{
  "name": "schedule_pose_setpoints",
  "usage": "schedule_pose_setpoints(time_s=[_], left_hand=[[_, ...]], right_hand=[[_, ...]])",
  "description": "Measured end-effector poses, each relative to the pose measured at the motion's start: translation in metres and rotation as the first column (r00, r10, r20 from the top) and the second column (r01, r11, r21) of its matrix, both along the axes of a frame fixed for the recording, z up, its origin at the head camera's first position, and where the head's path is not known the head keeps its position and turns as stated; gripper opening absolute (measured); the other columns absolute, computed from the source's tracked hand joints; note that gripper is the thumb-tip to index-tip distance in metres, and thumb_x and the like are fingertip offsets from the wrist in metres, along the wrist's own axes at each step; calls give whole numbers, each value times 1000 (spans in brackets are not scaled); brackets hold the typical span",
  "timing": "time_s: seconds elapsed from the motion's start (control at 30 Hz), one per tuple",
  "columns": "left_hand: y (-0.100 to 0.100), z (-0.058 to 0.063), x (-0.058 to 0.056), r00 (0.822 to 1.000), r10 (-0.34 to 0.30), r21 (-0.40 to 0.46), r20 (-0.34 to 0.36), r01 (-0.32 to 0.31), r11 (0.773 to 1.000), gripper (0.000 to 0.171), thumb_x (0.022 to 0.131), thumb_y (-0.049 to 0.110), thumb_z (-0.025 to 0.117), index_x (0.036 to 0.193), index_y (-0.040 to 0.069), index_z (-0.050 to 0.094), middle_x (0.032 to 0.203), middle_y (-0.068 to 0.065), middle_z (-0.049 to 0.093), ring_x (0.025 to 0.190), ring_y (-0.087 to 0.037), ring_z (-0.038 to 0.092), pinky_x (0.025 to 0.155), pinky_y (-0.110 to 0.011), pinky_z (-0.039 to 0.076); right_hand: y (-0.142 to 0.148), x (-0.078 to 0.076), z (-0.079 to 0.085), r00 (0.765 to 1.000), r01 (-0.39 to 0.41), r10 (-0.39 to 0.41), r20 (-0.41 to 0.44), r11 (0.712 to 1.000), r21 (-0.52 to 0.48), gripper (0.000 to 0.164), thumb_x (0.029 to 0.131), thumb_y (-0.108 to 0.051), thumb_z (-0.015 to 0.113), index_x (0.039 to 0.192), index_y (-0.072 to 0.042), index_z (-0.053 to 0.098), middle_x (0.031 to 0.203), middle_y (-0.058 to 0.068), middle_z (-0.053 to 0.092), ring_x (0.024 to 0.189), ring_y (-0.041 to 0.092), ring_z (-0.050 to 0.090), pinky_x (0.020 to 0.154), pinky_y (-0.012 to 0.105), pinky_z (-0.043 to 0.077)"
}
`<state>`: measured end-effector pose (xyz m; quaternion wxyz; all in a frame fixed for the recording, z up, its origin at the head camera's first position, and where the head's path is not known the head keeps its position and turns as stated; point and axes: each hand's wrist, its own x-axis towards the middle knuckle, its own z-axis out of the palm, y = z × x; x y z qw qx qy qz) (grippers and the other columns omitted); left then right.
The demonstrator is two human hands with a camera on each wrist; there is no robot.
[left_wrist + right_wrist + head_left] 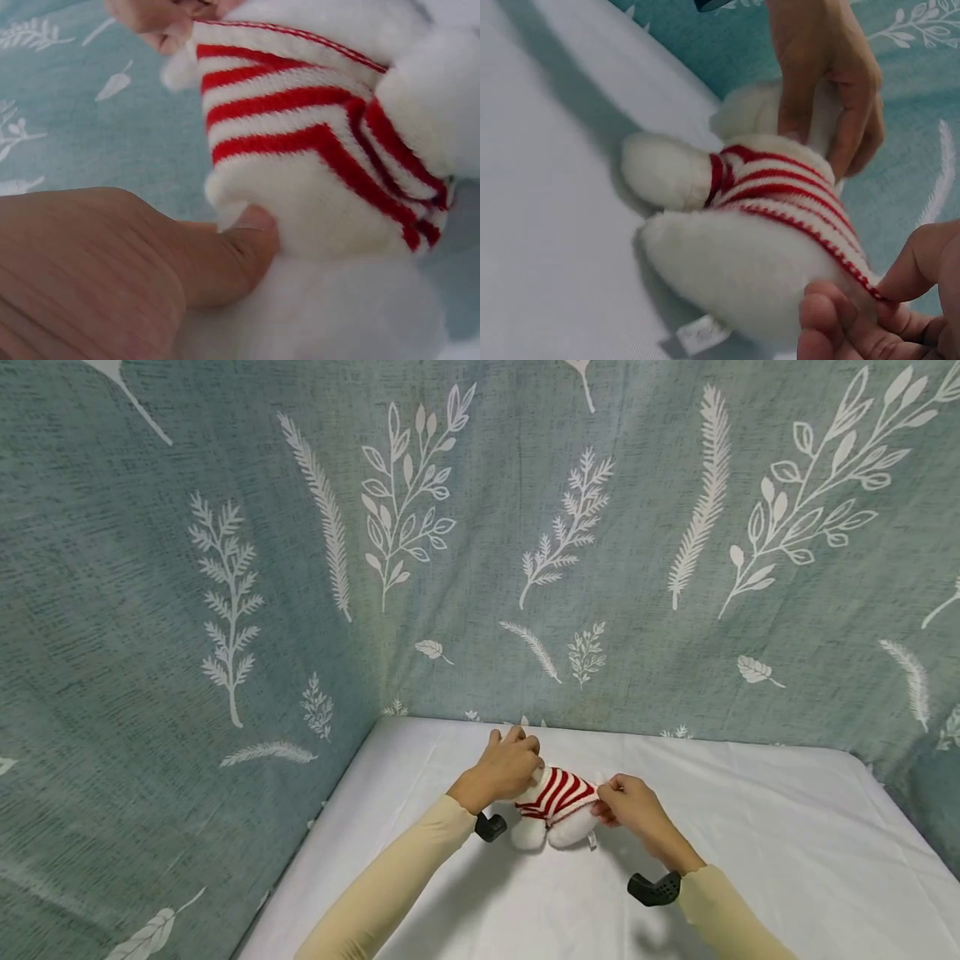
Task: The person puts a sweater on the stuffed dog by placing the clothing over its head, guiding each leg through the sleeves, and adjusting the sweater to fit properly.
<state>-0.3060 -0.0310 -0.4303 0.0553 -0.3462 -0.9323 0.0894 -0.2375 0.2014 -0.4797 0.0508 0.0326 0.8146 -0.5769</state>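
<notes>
A white plush toy (572,828) in a red-and-white striped knit sweater (557,793) lies on its side on the white table. My left hand (508,768) grips it by the sweater's plain white collar; in the left wrist view the thumb (251,244) presses into the knit there. At the other end, my right hand (633,803) pinches the sweater's red-edged hem between thumb and fingers, as the right wrist view shows. Below the hem a rounded plush leg (727,262) sticks out, with a small white tag (703,334). The toy's head is mostly hidden behind my left hand.
White cloth covers the table (750,827). Close behind it and along the left hangs a blue-green curtain (465,677) with white leaf prints. Black wrist devices (654,889) sit on both wrists, beside beige sleeves (405,877).
</notes>
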Motion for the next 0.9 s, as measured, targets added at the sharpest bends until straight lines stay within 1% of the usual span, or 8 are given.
schedule_pose_setpoints(time_s=[0.1, 0.27, 0.5, 0.67, 0.73, 0.8, 0.87, 0.9], left_hand=[[0, -1, 1, 999, 35, -30, 4, -35, 999, 30, 94, 38, 74, 125, 36, 74, 128, 9, 58, 119, -19, 43, 91, -45, 36], [2, -1, 4, 999, 39, -11, -1, -39, 999, 31, 93, 38, 76, 124, 35, 75, 124, 9, 58, 116, -19, 43, 90, -44, 36], [10, 1, 9, 1000, 18, 1, -3, -18, 1000, 36, 92, 51, 70, 125, 36, 74, 121, 7, 58, 110, -19, 41, 93, -43, 35], [11, 1, 11, 1000, 21, -6, -4, -21, 1000, 36, 92, 51, 71, 125, 38, 74, 121, 7, 58, 108, -19, 40, 91, -42, 33], [13, 0, 11, 1000, 19, -10, -10, -19, 1000, 36, 91, 51, 71, 125, 38, 74, 120, 7, 58, 108, -19, 40, 90, -42, 32], [14, 0, 11, 1000, 20, -20, -22, -20, 1000, 36, 91, 52, 71, 124, 38, 74, 119, 7, 59, 108, -19, 41, 89, -41, 32], [16, -1, 12, 999, 20, -29, -38, -21, 999, 36, 91, 53, 72, 123, 38, 75, 118, 7, 59, 108, -19, 41, 89, -41, 33], [17, 0, 13, 999, 21, -33, -44, -22, 999, 36, 91, 53, 72, 123, 38, 75, 118, 7, 59, 108, -19, 42, 89, -41, 33]], right_hand=[[6, 0, -5, 1000, 5, -5, 14, 1000, -19, 18, 104, -14, 51, 97, 2, 56, 90, 13, 72, 83, 28, 71, 77, 42, 59], [14, -1, -10, 999, 15, -14, 34, 999, -34, 20, 105, -16, 49, 101, 3, 56, 92, 13, 72, 81, 24, 70, 76, 40, 59], [16, -5, 1, 1000, 26, -26, -1, 999, 42, 23, 105, -21, 52, 104, -1, 62, 84, 9, 66, 70, 20, 60, 68, 37, 53], [11, -11, 13, 1000, -14, 12, 13, 993, 115, 29, 106, -26, 53, 110, -3, 70, 79, 8, 64, 60, 17, 52, 63, 37, 49], [9, -13, 15, 999, -38, 34, 27, 988, 149, 32, 106, -29, 54, 115, -4, 71, 77, 8, 63, 55, 15, 47, 59, 35, 46], [7, -16, 15, 997, -66, 60, 40, 982, 179, 35, 105, -34, 59, 119, -5, 72, 76, 7, 62, 51, 14, 40, 55, 34, 42], [6, -19, 15, 995, -91, 83, 47, 978, 188, 36, 104, -35, 61, 120, -5, 72, 79, 6, 62, 53, 14, 40, 55, 33, 41], [5, -20, 15, 994, -105, 97, 52, 979, 174, 36, 104, -34, 62, 120, -4, 71, 81, 6, 61, 55, 14, 42, 57, 33, 42]])
